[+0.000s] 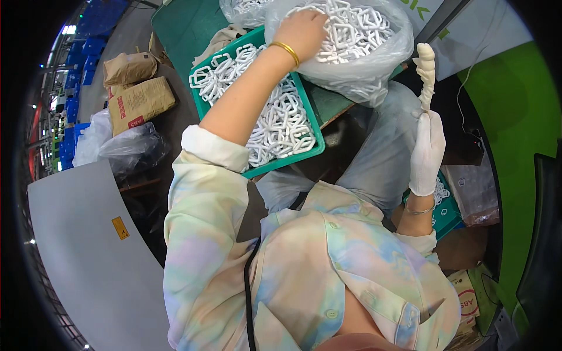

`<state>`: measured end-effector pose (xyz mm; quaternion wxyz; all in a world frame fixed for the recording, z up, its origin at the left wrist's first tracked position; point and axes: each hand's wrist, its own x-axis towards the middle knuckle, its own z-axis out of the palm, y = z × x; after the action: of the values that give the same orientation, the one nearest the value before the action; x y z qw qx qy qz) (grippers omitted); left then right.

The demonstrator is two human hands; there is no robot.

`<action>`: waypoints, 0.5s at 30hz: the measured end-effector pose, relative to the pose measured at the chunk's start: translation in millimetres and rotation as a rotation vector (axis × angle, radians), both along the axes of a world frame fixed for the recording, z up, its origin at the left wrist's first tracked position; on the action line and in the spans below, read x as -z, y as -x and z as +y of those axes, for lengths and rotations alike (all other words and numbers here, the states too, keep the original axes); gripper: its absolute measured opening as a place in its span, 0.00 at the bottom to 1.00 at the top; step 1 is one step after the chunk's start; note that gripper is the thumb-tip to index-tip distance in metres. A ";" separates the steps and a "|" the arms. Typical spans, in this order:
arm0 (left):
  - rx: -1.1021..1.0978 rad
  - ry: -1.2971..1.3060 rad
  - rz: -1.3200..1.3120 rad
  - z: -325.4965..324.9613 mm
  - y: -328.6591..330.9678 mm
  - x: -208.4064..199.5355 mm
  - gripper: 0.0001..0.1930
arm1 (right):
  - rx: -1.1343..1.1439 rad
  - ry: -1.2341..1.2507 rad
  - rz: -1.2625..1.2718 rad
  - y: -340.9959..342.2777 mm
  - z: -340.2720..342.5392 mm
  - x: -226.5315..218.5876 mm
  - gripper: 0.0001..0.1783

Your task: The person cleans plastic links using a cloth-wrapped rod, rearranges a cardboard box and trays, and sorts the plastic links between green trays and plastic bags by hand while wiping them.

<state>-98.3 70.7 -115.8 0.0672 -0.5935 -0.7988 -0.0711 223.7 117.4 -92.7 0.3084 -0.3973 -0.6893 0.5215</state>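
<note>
My left hand (pixel 301 36), bare with a gold bangle at the wrist, rests at the left side of a clear plastic bag (pixel 345 79) heaped with white plastic links (pixel 366 32). Its fingers curl down against the links, and the fingertips are hidden. Under my left forearm lies a green tray (pixel 319 149) full of the same kind of links (pixel 281 126). My right hand (pixel 430 155) wears a white knit glove and is raised at the right. Closed in its fingers is a cream-coloured, knobbly stick-shaped thing (pixel 426 73), pointing up.
A green-topped table (pixel 175 26) carries the bag and tray. Brown paper sacks (pixel 143 102) stand at the left, behind a grey panel (pixel 93 245). Beside my right forearm sits another green tray (pixel 448 216) with some links. A green wall panel (pixel 509 117) rises at the right.
</note>
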 end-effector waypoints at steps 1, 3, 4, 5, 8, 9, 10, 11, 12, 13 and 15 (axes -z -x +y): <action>0.027 -0.083 -0.082 -1.1 3.4 5.0 0.21 | -0.007 -0.020 0.013 2.6 0.3 2.5 0.14; 0.138 -0.070 -0.240 -2.0 -23.3 -7.0 0.20 | 0.003 -0.036 0.011 0.9 1.1 5.8 0.14; 0.235 -0.058 -0.388 -7.5 -36.8 -18.5 0.20 | -0.005 -0.031 0.011 1.2 0.6 4.7 0.14; 0.242 0.020 -0.453 -14.5 -40.8 -26.1 0.16 | -0.018 -0.028 0.013 2.6 -0.5 3.6 0.14; 0.241 0.034 -0.124 -39.4 -29.4 -34.4 0.13 | -0.048 -0.098 0.032 6.8 -2.6 3.6 0.15; 0.244 -0.105 -0.082 -47.3 -24.0 -36.8 0.12 | -0.054 -0.098 0.032 7.7 -4.0 2.3 0.15; 0.238 -0.104 -0.084 -56.2 -21.0 -44.8 0.12 | -0.052 -0.056 0.033 8.8 -5.5 1.1 0.15; 0.225 -0.254 -0.248 -63.4 -21.8 -58.1 0.12 | -0.041 -0.015 0.031 8.4 -6.3 0.6 0.15; 0.210 -0.403 -0.413 -72.6 -22.4 -67.4 0.11 | -0.038 -0.014 0.025 8.0 -6.3 1.5 0.15; 0.201 -0.401 -0.411 -90.1 -22.2 -74.9 0.11 | -0.047 -0.007 0.025 8.3 -7.2 2.1 0.15; -0.150 -0.290 -0.670 -119.3 -23.2 -81.0 0.10 | -0.052 0.003 0.012 8.1 -8.2 4.7 0.15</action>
<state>-75.2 -48.6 -34.8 -0.1095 -0.4615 -0.7994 -0.3689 215.6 109.2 -97.5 0.2983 -0.3766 -0.6968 0.5326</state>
